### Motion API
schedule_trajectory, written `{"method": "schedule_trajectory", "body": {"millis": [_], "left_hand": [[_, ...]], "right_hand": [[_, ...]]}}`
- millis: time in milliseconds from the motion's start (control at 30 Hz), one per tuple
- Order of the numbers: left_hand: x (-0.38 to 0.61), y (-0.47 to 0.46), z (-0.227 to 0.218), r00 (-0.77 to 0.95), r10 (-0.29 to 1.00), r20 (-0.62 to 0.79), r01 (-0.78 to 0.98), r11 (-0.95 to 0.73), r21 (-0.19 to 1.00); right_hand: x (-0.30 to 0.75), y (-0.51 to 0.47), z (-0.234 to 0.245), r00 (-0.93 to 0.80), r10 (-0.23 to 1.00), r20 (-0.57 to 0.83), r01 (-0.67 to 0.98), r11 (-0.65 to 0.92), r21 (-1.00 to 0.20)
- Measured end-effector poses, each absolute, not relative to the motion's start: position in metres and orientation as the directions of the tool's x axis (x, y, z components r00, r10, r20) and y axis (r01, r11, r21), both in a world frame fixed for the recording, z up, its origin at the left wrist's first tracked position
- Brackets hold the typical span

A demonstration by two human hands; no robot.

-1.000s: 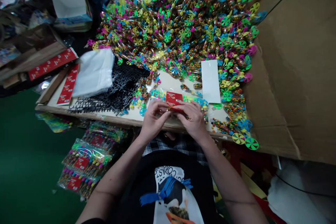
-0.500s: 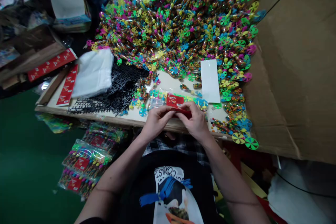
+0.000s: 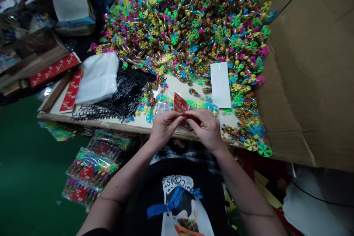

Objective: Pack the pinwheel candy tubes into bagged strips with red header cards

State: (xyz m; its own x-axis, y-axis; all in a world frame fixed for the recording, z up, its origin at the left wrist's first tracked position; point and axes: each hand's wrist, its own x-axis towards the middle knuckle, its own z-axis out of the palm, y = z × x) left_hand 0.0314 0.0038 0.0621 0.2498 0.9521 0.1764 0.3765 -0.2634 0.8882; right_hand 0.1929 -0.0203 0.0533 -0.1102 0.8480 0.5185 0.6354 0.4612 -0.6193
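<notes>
My left hand and my right hand meet at the near edge of the table, both pinched on a small red printed card that stands tilted between the fingertips. A clear bag of coloured pinwheel candy sticks lies on the table just behind the card. Beyond it a huge heap of the same pinwheel sticks covers the back of the table.
A white card strip lies right of centre. Black plastic pieces, a stack of white bags and red cards lie at the left. A cardboard wall rises at right. Filled packets lie on the green floor.
The red card has turned from lying flat and facing up to standing tilted on edge between my fingertips. My hands stayed at the table's near edge.
</notes>
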Motion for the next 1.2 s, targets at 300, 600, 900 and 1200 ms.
{"method": "schedule_trajectory", "body": {"millis": [300,600,900,1200], "left_hand": [[0.031,0.006,0.061,0.262,0.953,0.152,0.389,-0.248,0.887],[0.026,0.011,0.062,0.398,0.887,0.236,0.464,-0.416,0.782],[0.028,0.006,0.066,0.401,0.906,0.137,0.426,-0.317,0.848],[0.032,0.004,0.063,0.287,0.958,-0.008,0.31,-0.085,0.947]], "right_hand": [[0.19,-0.023,0.053,-0.006,0.87,0.493,0.6,0.398,-0.694],[0.193,-0.018,0.055,-0.1,0.902,0.419,0.503,0.41,-0.761],[0.187,-0.023,0.051,-0.038,0.793,0.608,0.696,0.458,-0.553],[0.183,-0.025,0.037,-0.035,0.706,0.708,0.804,0.441,-0.399]]}}
